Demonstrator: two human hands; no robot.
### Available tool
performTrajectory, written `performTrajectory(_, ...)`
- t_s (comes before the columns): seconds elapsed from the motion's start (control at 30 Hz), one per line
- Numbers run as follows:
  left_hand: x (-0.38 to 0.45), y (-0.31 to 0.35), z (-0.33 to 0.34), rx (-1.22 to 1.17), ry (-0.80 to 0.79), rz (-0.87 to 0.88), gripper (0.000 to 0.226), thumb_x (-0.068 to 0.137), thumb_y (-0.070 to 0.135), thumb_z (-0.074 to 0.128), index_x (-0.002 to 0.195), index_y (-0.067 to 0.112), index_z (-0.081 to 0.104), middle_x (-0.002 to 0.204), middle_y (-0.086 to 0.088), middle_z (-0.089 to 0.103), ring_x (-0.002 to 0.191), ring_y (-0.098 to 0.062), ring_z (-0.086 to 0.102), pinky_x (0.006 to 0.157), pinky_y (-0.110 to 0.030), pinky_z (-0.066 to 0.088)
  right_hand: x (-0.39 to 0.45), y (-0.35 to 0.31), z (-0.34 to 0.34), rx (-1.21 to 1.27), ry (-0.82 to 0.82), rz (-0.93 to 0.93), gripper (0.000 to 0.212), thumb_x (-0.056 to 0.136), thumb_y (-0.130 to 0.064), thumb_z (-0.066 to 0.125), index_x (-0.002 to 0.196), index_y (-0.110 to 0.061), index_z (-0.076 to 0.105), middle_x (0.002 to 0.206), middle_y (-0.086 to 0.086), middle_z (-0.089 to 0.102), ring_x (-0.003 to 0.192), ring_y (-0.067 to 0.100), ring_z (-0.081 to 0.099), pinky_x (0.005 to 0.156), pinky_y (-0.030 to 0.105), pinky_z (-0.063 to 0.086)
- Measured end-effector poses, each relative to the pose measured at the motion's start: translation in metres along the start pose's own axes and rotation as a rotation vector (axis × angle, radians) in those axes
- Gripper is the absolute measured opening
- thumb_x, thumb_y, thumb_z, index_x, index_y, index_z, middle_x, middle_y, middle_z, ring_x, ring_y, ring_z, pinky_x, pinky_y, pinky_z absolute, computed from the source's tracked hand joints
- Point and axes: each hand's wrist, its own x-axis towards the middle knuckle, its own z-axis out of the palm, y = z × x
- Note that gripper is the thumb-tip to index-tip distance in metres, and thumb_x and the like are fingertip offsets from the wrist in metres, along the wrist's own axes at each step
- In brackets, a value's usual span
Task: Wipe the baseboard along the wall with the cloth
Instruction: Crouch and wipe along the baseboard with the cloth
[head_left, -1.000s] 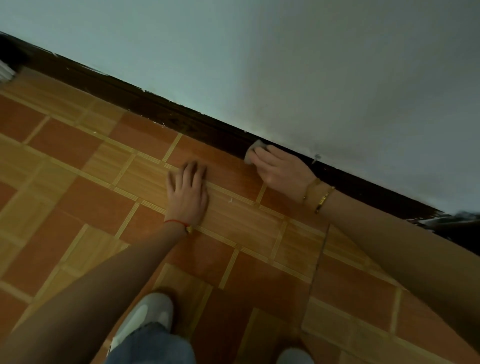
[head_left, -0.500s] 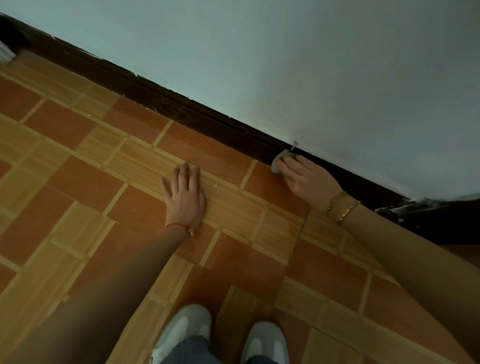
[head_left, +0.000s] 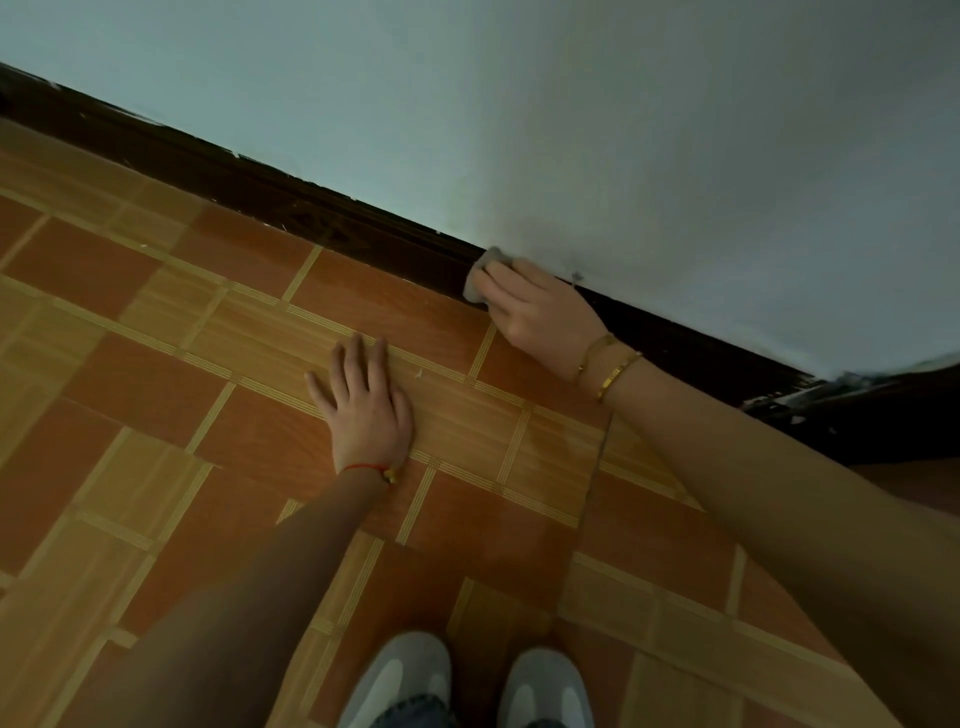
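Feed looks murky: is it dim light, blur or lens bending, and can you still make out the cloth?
Head view: dim, greenish cast, no glare; wide-angle bending curves the baseboard; far right edge smeared; cloth readable as a pale patch under the right hand.

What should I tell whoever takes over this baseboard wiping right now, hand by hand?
Right hand presses the cloth against the dark baseboard.
Left hand lies flat on the tiled floor, propping the person.
How much has been wiped cannot be told.
Left to do, likely: the baseboard stretch running up-left of the cloth; pale flecks show along its top edge.
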Motion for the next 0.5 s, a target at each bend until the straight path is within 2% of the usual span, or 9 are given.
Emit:
performTrajectory(0.1, 0.000, 0.000, 0.000, -0.005, 0.011, 0.008, 0.061, 0.098, 0.036, 0.025, 0.156, 0.017, 0.026, 0.162, -0.013, 0.026, 0.152, -0.034, 0.015, 0.121, -0.065, 0.001, -0.035, 0.007, 0.001, -0.022, -0.040, -0.015, 0.027, 0.095, 0.004, 0.045, 0.104, 0.000, 0.070, 0.126, 0.013, 0.058, 0.117, 0.027, 0.053, 0.104, 0.037, 0.043)
performTrajectory(0.23, 0.000, -0.001, 0.002, -0.015, 0.012, 0.004, 0.061, 0.098, 0.035, 0.027, 0.156, 0.017, 0.027, 0.162, -0.013, 0.026, 0.152, -0.033, 0.014, 0.121, -0.065, 0.000, -0.101, 0.015, -0.005, -0.075, -0.134, -0.029, 0.024, 0.086, 0.000, 0.062, 0.109, -0.002, 0.070, 0.130, 0.014, 0.057, 0.123, 0.027, 0.048, 0.109, 0.039, 0.034)
performTrajectory(0.33, 0.000, -0.001, 0.002, -0.013, 0.017, 0.005, 0.061, 0.097, 0.035, 0.028, 0.155, 0.017, 0.028, 0.162, -0.013, 0.026, 0.152, -0.033, 0.013, 0.120, -0.065, 0.001, -0.115, 0.019, -0.010, -0.098, -0.190, -0.038, 0.025, 0.089, -0.001, 0.053, 0.107, -0.001, 0.071, 0.128, 0.016, 0.059, 0.120, 0.028, 0.050, 0.108, 0.038, 0.029)
performTrajectory(0.43, 0.000, -0.002, 0.003, -0.010, 0.018, 0.004, 0.060, 0.097, 0.034, 0.030, 0.155, 0.016, 0.028, 0.162, -0.013, 0.027, 0.152, -0.034, 0.015, 0.120, -0.066, 0.002, -0.102, 0.019, -0.009, -0.145, -0.196, -0.076, 0.024, 0.087, -0.002, 0.058, 0.108, -0.003, 0.071, 0.127, 0.015, 0.059, 0.119, 0.027, 0.053, 0.107, 0.038, 0.034)
performTrajectory(0.5, 0.000, -0.002, 0.003, -0.010, 0.024, 0.003, 0.060, 0.097, 0.034, 0.030, 0.155, 0.017, 0.029, 0.162, -0.013, 0.027, 0.152, -0.034, 0.016, 0.120, -0.066, 0.002, -0.084, 0.018, -0.005, -0.158, -0.166, -0.076, 0.024, 0.091, 0.000, 0.052, 0.108, -0.003, 0.070, 0.128, 0.014, 0.058, 0.120, 0.028, 0.050, 0.107, 0.037, 0.037)
